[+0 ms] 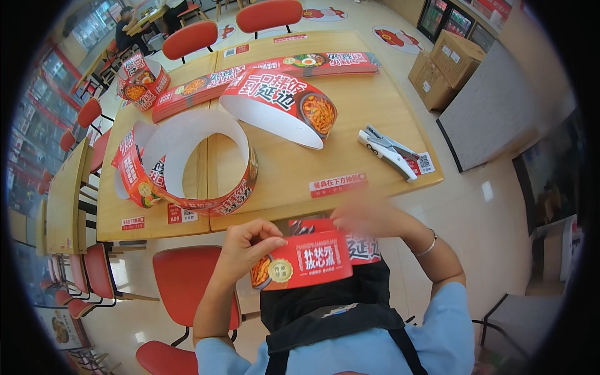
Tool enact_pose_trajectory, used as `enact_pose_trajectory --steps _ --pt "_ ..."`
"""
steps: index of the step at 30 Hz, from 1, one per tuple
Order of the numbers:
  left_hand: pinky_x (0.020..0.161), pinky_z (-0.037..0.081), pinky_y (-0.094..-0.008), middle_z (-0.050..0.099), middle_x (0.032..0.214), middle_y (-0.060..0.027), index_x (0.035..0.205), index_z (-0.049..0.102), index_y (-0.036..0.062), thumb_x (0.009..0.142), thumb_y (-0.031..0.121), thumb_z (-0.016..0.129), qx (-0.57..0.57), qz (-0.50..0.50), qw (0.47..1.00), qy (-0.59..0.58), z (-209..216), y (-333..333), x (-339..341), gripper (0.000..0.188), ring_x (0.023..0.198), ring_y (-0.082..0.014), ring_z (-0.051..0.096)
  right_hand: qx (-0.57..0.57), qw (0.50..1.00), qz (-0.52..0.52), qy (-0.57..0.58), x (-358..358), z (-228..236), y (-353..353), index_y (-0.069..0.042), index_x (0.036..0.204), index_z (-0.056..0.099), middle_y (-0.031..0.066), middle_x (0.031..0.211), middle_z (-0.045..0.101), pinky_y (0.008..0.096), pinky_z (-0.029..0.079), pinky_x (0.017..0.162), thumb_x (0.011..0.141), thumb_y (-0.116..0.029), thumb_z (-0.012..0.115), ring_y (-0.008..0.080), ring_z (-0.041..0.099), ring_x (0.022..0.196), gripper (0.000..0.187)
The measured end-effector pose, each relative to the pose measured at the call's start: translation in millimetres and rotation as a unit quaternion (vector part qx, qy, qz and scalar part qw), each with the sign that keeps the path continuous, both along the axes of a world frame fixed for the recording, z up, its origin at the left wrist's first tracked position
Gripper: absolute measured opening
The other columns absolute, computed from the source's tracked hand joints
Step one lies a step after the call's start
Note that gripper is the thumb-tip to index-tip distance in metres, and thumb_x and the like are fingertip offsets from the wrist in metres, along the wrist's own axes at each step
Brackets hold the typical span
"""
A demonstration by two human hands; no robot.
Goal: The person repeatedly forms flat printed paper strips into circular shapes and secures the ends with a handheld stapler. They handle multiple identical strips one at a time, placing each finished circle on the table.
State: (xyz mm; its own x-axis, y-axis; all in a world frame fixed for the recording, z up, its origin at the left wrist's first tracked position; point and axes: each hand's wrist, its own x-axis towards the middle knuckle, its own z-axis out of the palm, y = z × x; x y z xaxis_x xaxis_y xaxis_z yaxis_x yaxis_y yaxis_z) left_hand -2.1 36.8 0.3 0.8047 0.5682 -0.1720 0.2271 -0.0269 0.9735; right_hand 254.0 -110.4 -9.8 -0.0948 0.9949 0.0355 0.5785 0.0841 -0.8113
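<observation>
A red printed paper strip (306,261), with a food picture at one end, is bent round in front of my body, over the black apron. My left hand (255,244) pinches its upper left edge between thumb and fingers. Close to the strip's upper right part is my right hand (369,215), its fingers smeared by motion; whether it grips the strip cannot be made out. On the table to the right lies a white and grey stapler (389,152), its arms spread apart.
The wooden table (281,181) holds several red printed paper loops (281,103), some large and lying on their sides. A long stack of flat strips (262,74) lies across its far part. Red chairs (187,284) stand around; cardboard boxes (445,67) are at the far right.
</observation>
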Motion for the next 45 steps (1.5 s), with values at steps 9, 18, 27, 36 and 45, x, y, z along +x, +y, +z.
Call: enact_pose_trajectory --steps 9,18,27,36,45 --pt "0.061 0.047 -0.0235 0.063 0.077 -0.0046 0.095 0.065 0.0018 0.075 0.009 0.077 0.188 -0.010 0.981 0.046 5.4 0.2 -0.6 0.024 0.069 -0.0106 0.059 -0.075 0.993 0.070 0.065 -1.1 3.8 11.9 -0.003 0.100 0.067 0.0073 0.073 0.066 0.0281 0.046 0.060 0.087 -0.028 0.068 0.0130 0.061 0.066 0.029" --pt "0.077 0.052 -0.0310 0.069 0.096 -0.0098 0.116 0.058 0.0037 0.081 0.014 0.074 0.055 -0.154 0.985 0.051 -0.4 -20.8 43.1 0.040 0.085 -0.0213 0.067 0.228 0.955 -0.040 -0.188 -19.4 29.4 29.2 -0.005 0.097 0.062 0.0086 0.094 0.064 0.0329 0.048 0.073 0.080 -0.012 0.072 0.0216 0.062 0.087 0.021" --pt "0.081 0.050 -0.0263 0.068 0.100 -0.0049 0.111 0.062 -0.0019 0.083 0.002 0.071 -0.097 0.093 0.973 -0.189 -15.5 -52.8 47.2 0.030 0.089 -0.0109 0.063 0.201 0.890 -0.286 0.292 -65.6 -14.6 -28.9 -0.006 0.111 0.048 0.0154 0.139 0.037 0.0339 0.046 0.093 0.078 0.000 0.073 0.0196 0.054 0.110 0.042" --pt "0.088 0.047 -0.0267 0.064 0.113 -0.0075 0.124 0.055 -0.0011 0.094 0.007 0.059 -0.164 0.086 0.958 -0.218 -16.7 -59.2 48.2 0.032 0.100 -0.0110 0.059 0.155 0.885 -0.323 0.296 -74.6 -13.2 -10.3 -0.001 0.088 0.058 0.0043 0.086 0.066 0.0223 0.049 0.071 0.082 0.001 0.070 0.0086 0.061 0.079 0.013" --pt "0.096 0.044 -0.0299 0.061 0.121 -0.0071 0.131 0.050 0.0003 0.097 0.009 0.054 -0.245 0.084 0.930 -0.260 -15.4 -58.6 51.6 0.035 0.110 -0.0126 0.056 0.187 0.901 -0.306 0.245 -72.3 -6.3 -1.9 -0.001 0.085 0.056 0.0068 0.088 0.063 0.0213 0.046 0.066 0.081 0.002 0.068 0.0083 0.058 0.079 0.014"
